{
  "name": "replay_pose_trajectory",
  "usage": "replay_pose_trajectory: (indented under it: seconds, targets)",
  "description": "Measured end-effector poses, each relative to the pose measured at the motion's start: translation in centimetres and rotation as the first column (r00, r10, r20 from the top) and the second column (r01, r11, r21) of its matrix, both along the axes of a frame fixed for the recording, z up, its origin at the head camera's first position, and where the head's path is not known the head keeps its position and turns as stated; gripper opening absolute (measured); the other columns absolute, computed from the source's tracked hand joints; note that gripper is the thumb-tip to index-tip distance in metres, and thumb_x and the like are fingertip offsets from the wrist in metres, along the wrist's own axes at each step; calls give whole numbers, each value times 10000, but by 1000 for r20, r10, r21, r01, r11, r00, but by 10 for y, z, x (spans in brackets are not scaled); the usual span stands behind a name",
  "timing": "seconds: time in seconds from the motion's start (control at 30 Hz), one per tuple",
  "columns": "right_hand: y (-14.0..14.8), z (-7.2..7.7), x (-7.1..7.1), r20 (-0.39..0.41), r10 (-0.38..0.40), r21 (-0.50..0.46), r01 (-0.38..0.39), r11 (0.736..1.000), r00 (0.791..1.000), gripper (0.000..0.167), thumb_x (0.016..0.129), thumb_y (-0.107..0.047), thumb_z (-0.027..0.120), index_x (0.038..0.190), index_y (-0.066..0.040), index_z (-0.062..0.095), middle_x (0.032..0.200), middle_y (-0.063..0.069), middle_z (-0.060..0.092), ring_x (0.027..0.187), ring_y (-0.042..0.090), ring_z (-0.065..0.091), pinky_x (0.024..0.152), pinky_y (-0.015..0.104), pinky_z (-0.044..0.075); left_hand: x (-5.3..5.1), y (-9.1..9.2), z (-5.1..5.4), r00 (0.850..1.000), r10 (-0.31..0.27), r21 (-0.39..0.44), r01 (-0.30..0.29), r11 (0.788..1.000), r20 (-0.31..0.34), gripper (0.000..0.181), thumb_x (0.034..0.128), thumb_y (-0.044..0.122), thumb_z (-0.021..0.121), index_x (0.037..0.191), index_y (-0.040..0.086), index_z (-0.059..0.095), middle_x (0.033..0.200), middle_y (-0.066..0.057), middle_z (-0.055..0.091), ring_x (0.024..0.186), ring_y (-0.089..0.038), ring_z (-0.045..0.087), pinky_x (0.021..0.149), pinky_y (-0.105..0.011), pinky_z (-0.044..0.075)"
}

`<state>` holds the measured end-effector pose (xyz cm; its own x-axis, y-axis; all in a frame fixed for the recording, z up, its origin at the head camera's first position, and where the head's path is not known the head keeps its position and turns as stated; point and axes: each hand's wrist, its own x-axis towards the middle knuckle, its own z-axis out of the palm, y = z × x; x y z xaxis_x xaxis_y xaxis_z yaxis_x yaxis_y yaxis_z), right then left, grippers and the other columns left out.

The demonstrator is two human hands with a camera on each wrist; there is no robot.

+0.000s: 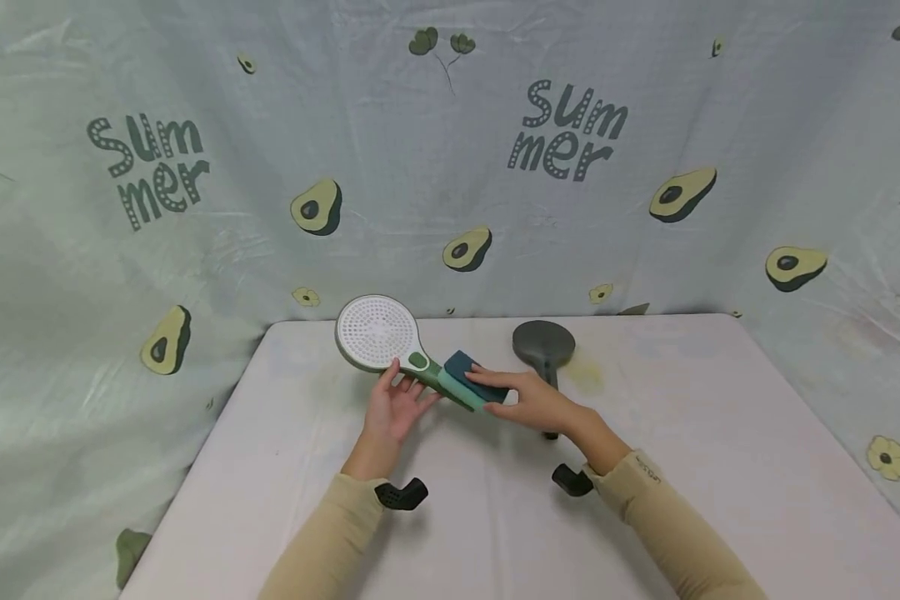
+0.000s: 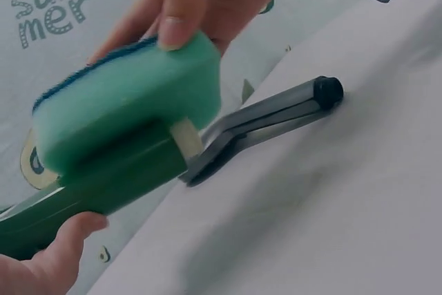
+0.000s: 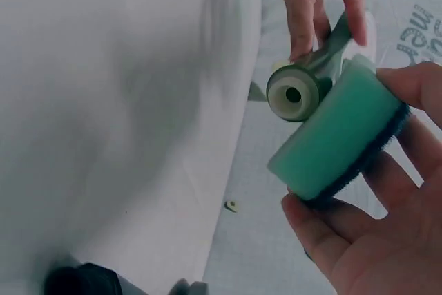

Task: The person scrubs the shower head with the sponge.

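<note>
Left hand holds the green-and-white shower head above the table, thumb on one side and fingers curled round the handle near its neck. From that hand, the round, perforated white face sits between eleven and twelve o'clock, and the green handle slants from the face toward four o'clock. Right hand pinches a sponge between thumb and fingers, its dark blue scouring layer turned away from the handle. The sponge lies at about two o'clock from the left hand, its pale green foam against the handle close to the holed end.

At half past twelve from the right hand, a dark grey shower head lies on the table, its handle running toward six o'clock and partly hidden behind that hand. Beige sleeves reach in from seven and four o'clock, with a black device at each cuff. At twelve o'clock, beyond the table, hangs a pale cloth printed with avocados and "summer".
</note>
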<state>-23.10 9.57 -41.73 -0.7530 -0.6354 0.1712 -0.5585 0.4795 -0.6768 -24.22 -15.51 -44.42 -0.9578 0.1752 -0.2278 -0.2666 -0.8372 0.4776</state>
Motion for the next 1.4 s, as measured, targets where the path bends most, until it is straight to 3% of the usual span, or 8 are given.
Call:
replay_pose_trajectory:
  seconds: [0.13, 0.33, 0.47, 0.63, 0.87, 1.0, 1.17, 1.4]
  targets:
    - [-8, 3, 2, -85, -15, 77, 21, 997, 996, 529, 984, -104, 689, 1493, -79, 546, 1573, 142, 430, 1392, 411, 450, 1019, 529, 468, 1, 5, -2, 997, 73, -17, -73, 997, 17, 216, 1118, 234, 443, 1329, 196, 415, 1239, -108, 550, 1158, -295, 596, 1126, -681, 171]
    - [-35, 4, 8, -202, -13, 139, 41, 989, 979, 556, 1023, -157, 660, 1547, -124, 480, 1617, 174, 345, 1387, 572, 356, 1037, 606, 429, 4, 16, -4, 1000, 0, -91, -1, 996, -6, 334, 1128, 250, 410, 1445, 204, 315, 1341, -107, 457, 1102, -220, 614, 1089, -605, 364]
    - [-33, -1, 12, -257, 45, 193, 6, 981, 965, 547, 964, -79, 723, 1486, -148, 572, 1607, 133, 385, 1415, 539, 339, 1035, 560, 451, 2, 13, -4, 999, 42, -153, -41, 987, 4, 384, 1122, 280, 437, 1477, 221, 301, 1355, -95, 453, 1216, -243, 539, 1018, -487, 439]
    - [-19, -10, 13, -212, 12, 171, 25, 985, 977, 532, 941, -43, 730, 1451, -139, 611, 1585, 135, 419, 1411, 531, 356, 1013, 573, 462, 0, 6, -2, 995, 100, -127, -99, 987, -4, 313, 1112, 257, 469, 1407, 222, 369, 1266, -75, 538, 1425, -366, 371, 1161, -629, 206]
    - [-23, -3, 1, -183, -113, 17, 119, 993, 977, 530, 972, -92, 706, 1483, -115, 568, 1581, 140, 420, 1375, 465, 446, 951, 553, 497, 1, 14, -2, 999, -30, -137, 26, 990, -30, 305, 1116, 260, 455, 1410, 223, 380, 1299, -101, 542, 1235, -298, 573, 1098, -718, 215]
    - [-25, 1, 3, -140, -63, 39, 69, 997, 988, 527, 983, -101, 694, 1492, -132, 560, 1601, 117, 386, 1400, 495, 397, 971, 555, 488, 2, 16, -5, 999, -41, -134, 40, 990, -6, 293, 1113, 262, 469, 1392, 222, 388, 1314, -117, 519, 1123, -257, 616, 1107, -723, 201]
    - [-9, -3, 8, -44, 40, 32, -38, 999, 998, 521, 977, -89, 695, 1481, -139, 575, 1602, 95, 393, 1418, 528, 346, 1037, 559, 446, 0, 7, -7, 999, -7, -128, 12, 992, 33, 232, 1110, 266, 479, 1322, 201, 412, 1137, -82, 625, 1012, -233, 665, 1142, -697, 172]
    - [9, -8, 5, 36, 51, -44, -49, 998, 998, 511, 983, -99, 689, 1480, -111, 571, 1588, 98, 421, 1439, 397, 389, 1059, 539, 431, -1, -1, -3, 999, 13, -87, -10, 996, 37, 177, 1113, 270, 459, 1265, 181, 446, 1055, -70, 672, 955, -238, 684, 1132, -697, 159]
